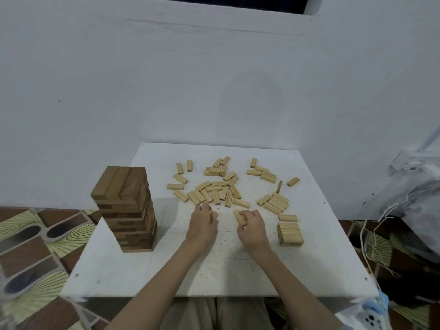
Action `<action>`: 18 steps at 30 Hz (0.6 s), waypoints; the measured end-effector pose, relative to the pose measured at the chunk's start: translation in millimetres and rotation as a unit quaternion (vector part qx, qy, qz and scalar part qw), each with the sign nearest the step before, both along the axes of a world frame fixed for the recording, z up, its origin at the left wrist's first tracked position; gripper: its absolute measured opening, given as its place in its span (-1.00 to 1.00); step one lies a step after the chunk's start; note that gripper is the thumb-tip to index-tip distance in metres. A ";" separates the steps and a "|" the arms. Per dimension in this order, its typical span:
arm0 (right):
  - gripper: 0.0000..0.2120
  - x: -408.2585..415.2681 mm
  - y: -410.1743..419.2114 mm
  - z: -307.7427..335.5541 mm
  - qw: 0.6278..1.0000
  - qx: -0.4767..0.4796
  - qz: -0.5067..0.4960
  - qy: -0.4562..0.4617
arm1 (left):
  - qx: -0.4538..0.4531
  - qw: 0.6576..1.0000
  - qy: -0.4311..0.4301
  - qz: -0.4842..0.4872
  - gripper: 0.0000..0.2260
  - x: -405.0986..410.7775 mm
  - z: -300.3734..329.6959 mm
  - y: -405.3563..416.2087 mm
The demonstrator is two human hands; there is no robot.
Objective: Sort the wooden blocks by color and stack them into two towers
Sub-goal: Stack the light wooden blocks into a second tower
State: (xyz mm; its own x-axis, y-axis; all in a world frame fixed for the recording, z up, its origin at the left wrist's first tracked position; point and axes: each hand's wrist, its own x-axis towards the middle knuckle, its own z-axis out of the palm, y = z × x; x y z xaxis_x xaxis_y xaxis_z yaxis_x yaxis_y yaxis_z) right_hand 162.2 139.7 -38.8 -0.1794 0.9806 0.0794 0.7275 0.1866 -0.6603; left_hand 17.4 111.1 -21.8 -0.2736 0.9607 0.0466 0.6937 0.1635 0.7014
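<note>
— On the white table, where are the hands?

— Both are near its middle, at the near edge of the scattered light wooden blocks. The right hand has its fingers curled round one light block, which sticks out above the knuckles and points away from the person. The left hand is curled too, and a pale block end shows just at its right side; it seems to hold that one, though most of it is hidden by the fingers.

— And the towers?

— The dark block tower stands tall at the table's left side, well apart from the left hand, its top layer made of three dark blocks side by side. The light block stack is only a low square of blocks, to the right of the right hand and near it. One single light block lies just behind that stack.

— The rest of the loose ones?

— All light-coloured, spread beyond the hands toward the white wall, some in tight rows, some lying alone. The nearest almost touch the left fingertips.
</note>
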 end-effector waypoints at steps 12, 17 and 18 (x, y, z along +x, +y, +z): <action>-0.57 -1.7 7.0 10.4 0.996 0.076 0.021 -0.039 | -0.014 0.999 -0.036 -0.010 -0.45 1.2 2.3 -7.8; -0.55 2.1 32.6 15.0 0.976 0.074 0.081 -0.189 | -0.044 0.990 0.068 -0.117 -0.30 3.8 0.4 -9.1; -0.56 2.5 34.6 13.8 0.973 0.071 0.089 -0.200 | -0.045 0.987 0.081 -0.128 -0.31 4.9 0.0 -8.5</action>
